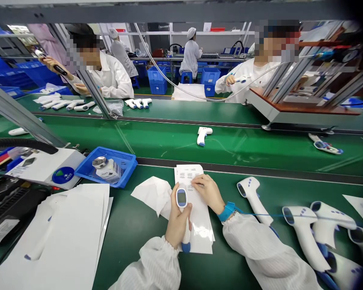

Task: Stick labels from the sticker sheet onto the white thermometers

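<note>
My left hand (176,223) is wrapped round a white and blue infrared thermometer (182,198), its small grey screen facing up at me. Under it lies a glossy white label sheet (201,231) with rows of small printed labels near its far end. My right hand (210,192), with a blue wrist strap (228,211) and cord, rests on that sheet. Its thumb and forefinger are pinched together at the printed rows; whatever is between them is too small to make out. A crumpled white paper (154,195) lies left of the thermometer.
Several thermometers (301,225) lie at right. At left are a stack of white sheets (75,241), a blue tray (128,171) with a metal-capped bottle (108,170), and a white box (48,165). Beyond runs a green conveyor belt (157,137) carrying a thermometer (203,135); co-workers sit opposite.
</note>
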Action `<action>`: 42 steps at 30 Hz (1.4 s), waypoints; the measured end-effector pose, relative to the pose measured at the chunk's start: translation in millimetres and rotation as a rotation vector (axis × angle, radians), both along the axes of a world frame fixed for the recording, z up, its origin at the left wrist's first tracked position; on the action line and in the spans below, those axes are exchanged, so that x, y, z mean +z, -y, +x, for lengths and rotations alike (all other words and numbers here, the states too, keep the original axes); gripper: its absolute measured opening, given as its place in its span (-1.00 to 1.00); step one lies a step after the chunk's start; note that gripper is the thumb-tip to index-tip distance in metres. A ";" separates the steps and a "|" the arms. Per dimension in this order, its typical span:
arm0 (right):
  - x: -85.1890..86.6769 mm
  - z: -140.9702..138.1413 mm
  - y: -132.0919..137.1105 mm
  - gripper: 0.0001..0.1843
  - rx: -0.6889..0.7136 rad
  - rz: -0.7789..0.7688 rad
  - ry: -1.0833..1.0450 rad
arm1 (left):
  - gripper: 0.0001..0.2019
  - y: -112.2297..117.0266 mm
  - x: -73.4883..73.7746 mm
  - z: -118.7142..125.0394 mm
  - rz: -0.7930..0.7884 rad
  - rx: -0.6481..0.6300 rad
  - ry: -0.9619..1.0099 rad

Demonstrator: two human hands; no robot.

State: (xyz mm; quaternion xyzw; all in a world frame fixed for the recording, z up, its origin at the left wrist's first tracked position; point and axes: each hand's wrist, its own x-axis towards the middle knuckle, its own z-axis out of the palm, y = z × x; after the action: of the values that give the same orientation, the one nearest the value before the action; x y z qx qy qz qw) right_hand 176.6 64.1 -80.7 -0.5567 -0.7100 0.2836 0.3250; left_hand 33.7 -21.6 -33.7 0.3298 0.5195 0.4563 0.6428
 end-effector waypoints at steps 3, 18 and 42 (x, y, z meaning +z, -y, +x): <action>0.8 -1.3 -1.6 -0.87 0.002 -0.008 0.005 | -0.23 -0.5 -1.2 0.4 -0.008 -0.007 0.005; 48.7 8.9 22.5 -0.92 0.367 -0.425 -0.290 | -0.24 0.6 -9.6 -1.0 0.005 -0.008 0.015; 78.6 -20.0 23.4 -0.89 0.205 -0.073 -0.226 | -0.25 1.1 -14.9 -0.1 0.113 -0.062 -0.035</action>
State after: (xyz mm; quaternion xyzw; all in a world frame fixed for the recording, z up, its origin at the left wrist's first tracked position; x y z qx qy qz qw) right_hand 156.6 40.7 -2.1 -0.4571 -0.7113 0.4016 0.3519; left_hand 33.7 -22.7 -48.6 0.3892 0.4938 0.4589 0.6278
